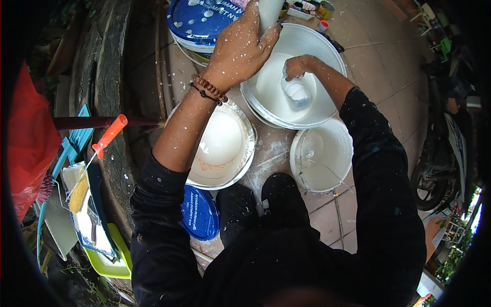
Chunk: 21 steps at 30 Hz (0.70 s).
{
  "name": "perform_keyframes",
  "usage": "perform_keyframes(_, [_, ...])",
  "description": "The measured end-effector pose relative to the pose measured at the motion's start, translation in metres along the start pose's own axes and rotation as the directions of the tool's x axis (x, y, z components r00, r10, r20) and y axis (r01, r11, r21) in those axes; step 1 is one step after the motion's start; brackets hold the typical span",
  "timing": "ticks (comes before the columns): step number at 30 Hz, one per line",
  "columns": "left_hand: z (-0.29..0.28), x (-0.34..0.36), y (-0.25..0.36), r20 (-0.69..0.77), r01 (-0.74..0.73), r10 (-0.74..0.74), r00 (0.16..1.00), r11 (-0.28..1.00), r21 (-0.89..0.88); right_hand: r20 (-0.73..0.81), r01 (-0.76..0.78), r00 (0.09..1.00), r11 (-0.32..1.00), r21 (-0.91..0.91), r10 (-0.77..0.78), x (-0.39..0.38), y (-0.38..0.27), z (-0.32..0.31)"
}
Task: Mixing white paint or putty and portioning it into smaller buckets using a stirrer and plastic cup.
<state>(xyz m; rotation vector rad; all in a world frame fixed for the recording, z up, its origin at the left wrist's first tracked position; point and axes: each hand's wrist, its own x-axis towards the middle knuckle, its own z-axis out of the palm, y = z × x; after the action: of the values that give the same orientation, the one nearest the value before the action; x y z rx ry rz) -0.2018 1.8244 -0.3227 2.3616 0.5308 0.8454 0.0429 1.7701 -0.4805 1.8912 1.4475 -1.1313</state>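
Outdoor tiled patio (383,71): parked motorbike (441,166), greenery (452,261) around edges.

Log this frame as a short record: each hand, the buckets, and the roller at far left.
Left hand: grips a pale cylinder, cut off by the top edge
Right hand: holds a white-smeared cup inside the large bucket
Large bucket: white liquid inside
Lower-left bucket: white contents, partly behind left forearm
Lower-right bucket: white-coated inside
Roller: yellow, orange handle
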Motion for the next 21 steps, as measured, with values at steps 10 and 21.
perform_keyframes(10, [0.001,-0.006,0.011,0.012,0.024,-0.023,1.0,0.999,-0.039,-0.508,0.062,0.833,0.95,-0.306,-0.218,0.001,0.008,0.046])
perform_keyframes(21, [0.014,-0.011,0.022,-0.017,0.022,-0.023,1.0,0.999,-0.038,-0.704,0.089,0.67,0.967,-0.24,-0.237,-0.044,0.006,0.092])
